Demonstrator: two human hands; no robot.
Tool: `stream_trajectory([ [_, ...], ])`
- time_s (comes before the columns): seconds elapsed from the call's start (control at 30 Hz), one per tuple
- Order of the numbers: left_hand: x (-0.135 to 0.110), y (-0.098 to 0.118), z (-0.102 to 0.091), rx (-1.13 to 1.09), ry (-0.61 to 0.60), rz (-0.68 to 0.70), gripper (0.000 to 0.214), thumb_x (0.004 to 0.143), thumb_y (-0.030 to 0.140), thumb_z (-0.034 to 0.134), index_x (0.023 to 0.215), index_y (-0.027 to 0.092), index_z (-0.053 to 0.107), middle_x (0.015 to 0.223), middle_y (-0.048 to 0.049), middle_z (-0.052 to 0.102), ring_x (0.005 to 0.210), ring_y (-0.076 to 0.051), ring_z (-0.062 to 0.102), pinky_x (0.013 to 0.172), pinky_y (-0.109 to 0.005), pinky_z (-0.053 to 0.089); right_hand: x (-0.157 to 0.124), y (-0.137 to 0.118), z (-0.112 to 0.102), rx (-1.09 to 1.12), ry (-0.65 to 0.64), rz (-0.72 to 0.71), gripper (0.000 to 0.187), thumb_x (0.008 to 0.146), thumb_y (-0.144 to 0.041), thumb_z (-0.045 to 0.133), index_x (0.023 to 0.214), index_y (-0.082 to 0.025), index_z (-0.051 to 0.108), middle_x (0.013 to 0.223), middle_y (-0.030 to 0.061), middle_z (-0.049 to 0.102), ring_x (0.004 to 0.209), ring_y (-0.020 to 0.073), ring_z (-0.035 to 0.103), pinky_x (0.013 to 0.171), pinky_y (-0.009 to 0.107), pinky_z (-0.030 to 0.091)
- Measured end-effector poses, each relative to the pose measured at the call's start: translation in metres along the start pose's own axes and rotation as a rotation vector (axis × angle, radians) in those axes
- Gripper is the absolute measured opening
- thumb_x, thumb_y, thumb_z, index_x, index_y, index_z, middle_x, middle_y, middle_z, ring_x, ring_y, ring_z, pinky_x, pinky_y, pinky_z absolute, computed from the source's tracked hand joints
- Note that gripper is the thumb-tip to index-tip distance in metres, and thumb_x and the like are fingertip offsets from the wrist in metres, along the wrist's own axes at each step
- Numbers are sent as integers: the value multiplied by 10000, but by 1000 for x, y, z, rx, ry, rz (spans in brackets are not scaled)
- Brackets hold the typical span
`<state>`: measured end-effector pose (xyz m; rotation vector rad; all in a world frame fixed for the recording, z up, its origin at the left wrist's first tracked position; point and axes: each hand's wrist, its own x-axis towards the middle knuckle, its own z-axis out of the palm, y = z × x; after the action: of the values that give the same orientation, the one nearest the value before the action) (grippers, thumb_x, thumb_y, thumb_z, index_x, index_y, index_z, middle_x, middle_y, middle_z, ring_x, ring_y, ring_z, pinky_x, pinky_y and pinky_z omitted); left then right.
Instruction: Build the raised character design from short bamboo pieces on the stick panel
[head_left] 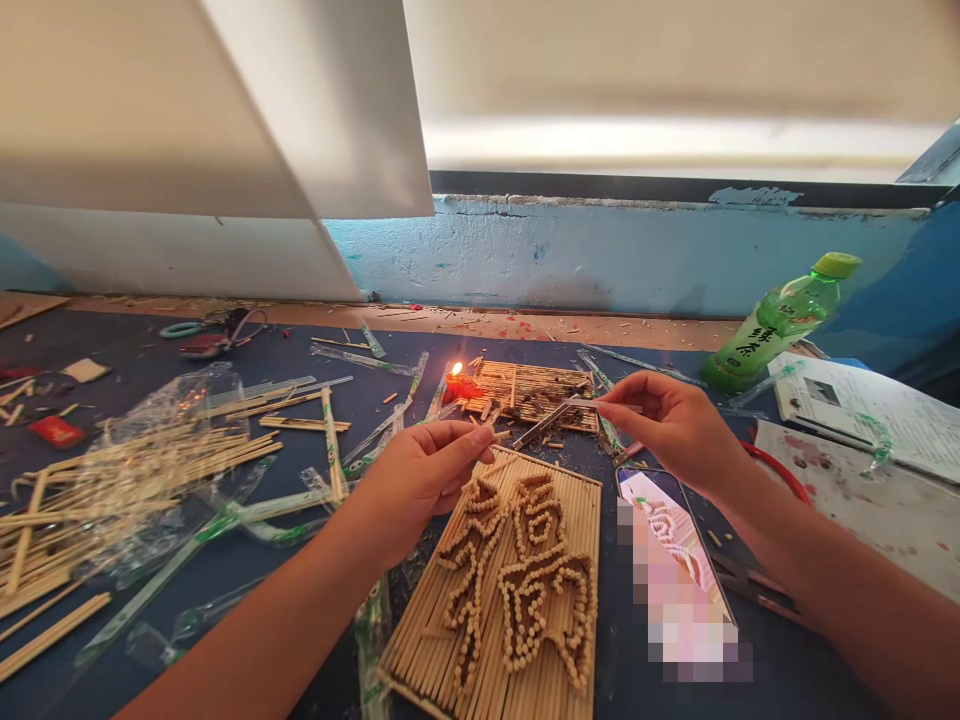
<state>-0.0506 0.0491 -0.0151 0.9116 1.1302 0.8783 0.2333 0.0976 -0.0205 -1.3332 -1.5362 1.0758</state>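
Observation:
In front of me lies a panel of bamboo sticks (427,660), tilted away, with raised outlines of a character built from small round stick ends (517,615). Above its upper edge my left hand (427,465) is closed in a pinch on a short wooden stick (501,436). My right hand (667,420), to the right, pinches a thin pale translucent stick (589,403). A flat grey blade-like strip (541,425) slants down from near that stick's tip; whether it is held too, I cannot tell. Behind the hands, a red candle (461,385) burns beside a smaller, soiled stick panel (536,385).
Loose bamboo sticks (187,465) and clear plastic wrappers (225,520) cover the left side. A phone (667,550) showing a picture lies right of the panel. Scissors (765,590), an open book (877,415) and a green tea bottle (780,325) are farther right.

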Motion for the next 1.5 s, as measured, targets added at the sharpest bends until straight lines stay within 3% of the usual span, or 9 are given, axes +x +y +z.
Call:
stream_trajectory([
  [0.13, 0, 2, 1, 31, 45, 30, 351, 798, 507, 830, 773, 174, 721, 546, 86, 325, 501, -75, 184, 448, -220, 106, 11, 16, -19, -110, 21, 43, 343, 760, -517, 825, 815, -211, 680, 787, 57, 710, 634, 183, 604, 464, 298, 557],
  [0.27, -1, 3, 2, 53, 60, 31, 376, 769, 534, 836, 766, 173, 734, 542, 87, 334, 494, -72, 194, 454, -216, 113, 17, 29, -26, -195, 18, 49, 353, 747, -503, 834, 781, -182, 692, 797, 81, 744, 639, 194, 649, 544, 330, 582],
  [0.43, -2, 2, 6, 67, 71, 20, 403, 739, 547, 845, 813, 169, 729, 657, 42, 496, 497, -58, 239, 457, -204, 137, 21, 36, -17, -241, 38, 34, 353, 798, -526, 771, 805, -180, 696, 911, 103, 784, 672, 196, 670, 557, 316, 545],
  [0.67, -1, 0, 7, 111, 77, 29, 389, 765, 534, 822, 832, 164, 719, 677, 36, 530, 488, -51, 251, 461, -194, 164, 23, 31, -4, -401, 13, -11, 257, 802, -438, 760, 791, -181, 752, 842, 78, 789, 730, 213, 691, 624, 310, 485],
  [0.9, -1, -1, 7, 198, 111, 69, 369, 770, 536, 813, 829, 178, 743, 725, -4, 629, 481, -71, 300, 442, -209, 190, 19, 28, -3, -545, 47, -53, 293, 791, -499, 753, 779, -206, 762, 751, 44, 756, 636, 196, 626, 582, 313, 410],
  [1.33, -4, 2, 10, 312, 150, 124, 326, 809, 514, 779, 807, 189, 750, 634, 14, 614, 452, -83, 310, 421, -226, 203, 20, 34, -1, -591, 34, -114, 320, 815, -535, 737, 785, -217, 754, 673, 19, 709, 595, 187, 592, 563, 308, 383],
  [1.5, -8, 7, 13, 356, 190, 150, 284, 817, 473, 780, 805, 189, 771, 682, -15, 689, 536, -123, 483, 486, -238, 335, 12, 23, 2, -582, 85, -198, 291, 857, -501, 715, 807, -216, 741, 662, 18, 662, 585, 182, 548, 571, 320, 375],
])
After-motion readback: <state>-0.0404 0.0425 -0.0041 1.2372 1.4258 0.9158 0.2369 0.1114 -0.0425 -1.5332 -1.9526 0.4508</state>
